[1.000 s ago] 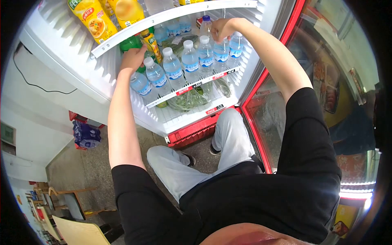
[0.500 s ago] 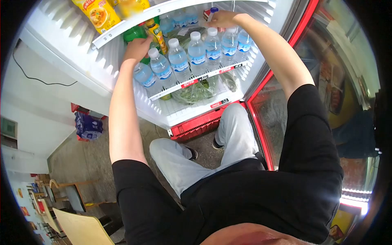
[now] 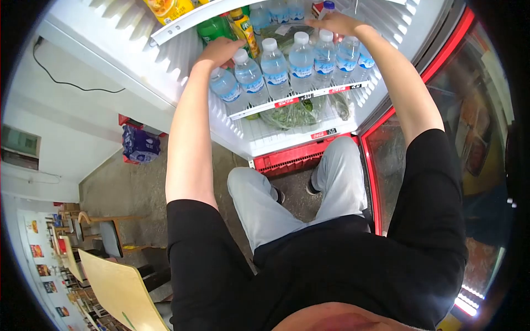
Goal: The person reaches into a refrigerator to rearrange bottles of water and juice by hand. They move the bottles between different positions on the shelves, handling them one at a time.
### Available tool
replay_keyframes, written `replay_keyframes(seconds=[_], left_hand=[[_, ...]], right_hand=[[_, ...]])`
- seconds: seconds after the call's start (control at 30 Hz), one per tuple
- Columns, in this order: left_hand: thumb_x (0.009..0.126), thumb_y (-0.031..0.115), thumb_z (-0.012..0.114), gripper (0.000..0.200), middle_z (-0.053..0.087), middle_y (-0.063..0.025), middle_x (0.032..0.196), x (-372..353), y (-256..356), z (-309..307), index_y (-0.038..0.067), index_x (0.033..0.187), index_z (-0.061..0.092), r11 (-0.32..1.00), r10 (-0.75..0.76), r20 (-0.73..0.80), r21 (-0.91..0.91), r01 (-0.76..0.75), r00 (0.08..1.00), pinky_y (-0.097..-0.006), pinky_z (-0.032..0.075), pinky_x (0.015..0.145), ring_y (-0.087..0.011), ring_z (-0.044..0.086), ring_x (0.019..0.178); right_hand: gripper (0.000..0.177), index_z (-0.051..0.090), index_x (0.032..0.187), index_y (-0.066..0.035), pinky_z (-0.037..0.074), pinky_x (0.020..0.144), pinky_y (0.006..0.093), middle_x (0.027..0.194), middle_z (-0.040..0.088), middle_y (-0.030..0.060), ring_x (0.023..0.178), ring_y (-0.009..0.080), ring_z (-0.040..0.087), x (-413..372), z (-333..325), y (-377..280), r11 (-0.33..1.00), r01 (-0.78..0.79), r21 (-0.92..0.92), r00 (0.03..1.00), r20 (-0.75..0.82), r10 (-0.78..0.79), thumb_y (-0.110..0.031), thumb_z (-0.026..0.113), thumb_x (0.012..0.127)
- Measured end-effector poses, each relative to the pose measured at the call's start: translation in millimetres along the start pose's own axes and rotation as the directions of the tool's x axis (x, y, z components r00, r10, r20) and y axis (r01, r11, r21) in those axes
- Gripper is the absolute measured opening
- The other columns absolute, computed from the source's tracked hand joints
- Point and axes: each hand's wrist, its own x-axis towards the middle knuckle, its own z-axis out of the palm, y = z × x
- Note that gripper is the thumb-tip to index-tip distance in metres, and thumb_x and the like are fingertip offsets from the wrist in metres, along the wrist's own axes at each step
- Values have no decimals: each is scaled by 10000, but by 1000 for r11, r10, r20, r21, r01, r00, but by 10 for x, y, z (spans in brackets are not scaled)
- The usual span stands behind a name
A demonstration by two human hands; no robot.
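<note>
A row of clear water bottles (image 3: 274, 65) with white caps and blue labels stands along the front of a fridge shelf (image 3: 298, 100). At the row's left end, my left hand (image 3: 220, 52) reaches over the bottles, fingers stretched rightward beside a white cap and near a yellow-labelled bottle (image 3: 243, 28). Behind that hand is a green bottle (image 3: 215, 28). My right hand (image 3: 338, 24) hovers above the right part of the row with fingers extended leftward, over a bagged bundle of greens (image 3: 290, 37). A bottle with a blue cap (image 3: 329, 5) stands just behind it. Neither hand visibly holds anything.
Yellow noodle packs (image 3: 168, 10) lie on the shelf above. Bagged green vegetables (image 3: 290, 115) rest below the bottles. The red-edged glass door (image 3: 371, 176) stands open at right. A purple package (image 3: 141, 144) sits on the floor at left, with chairs (image 3: 113, 284) farther back.
The view has shifted, so the fridge appears farther right and slightly higher. My left fingertips reach a little farther right; my right fingertips sit slightly farther left over the bottles.
</note>
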Motion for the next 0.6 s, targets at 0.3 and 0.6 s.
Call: replay_keyframes(seconds=[0.3,0.6], left_hand=[[937,495,631,515,741,-95,871,11,-34,3,2,1060,718,1000,11,-11,-1,-11,1000,-309,533,586,-172,693,678],[953,408,624,421,740,-110,796,48,-104,19,3,973,738,999,50,-113,15,-49,992,-313,536,564,-179,696,623]], right_hand=[[817,692,1102,69,572,672,389,945,701,214,642,279,724,-38,-47,-11,998,-2,66,998,60,-2,-715,603,890],[842,688,959,69,546,535,334,717,698,181,552,229,700,-25,26,9,996,16,90,999,-45,-12,-763,624,844]])
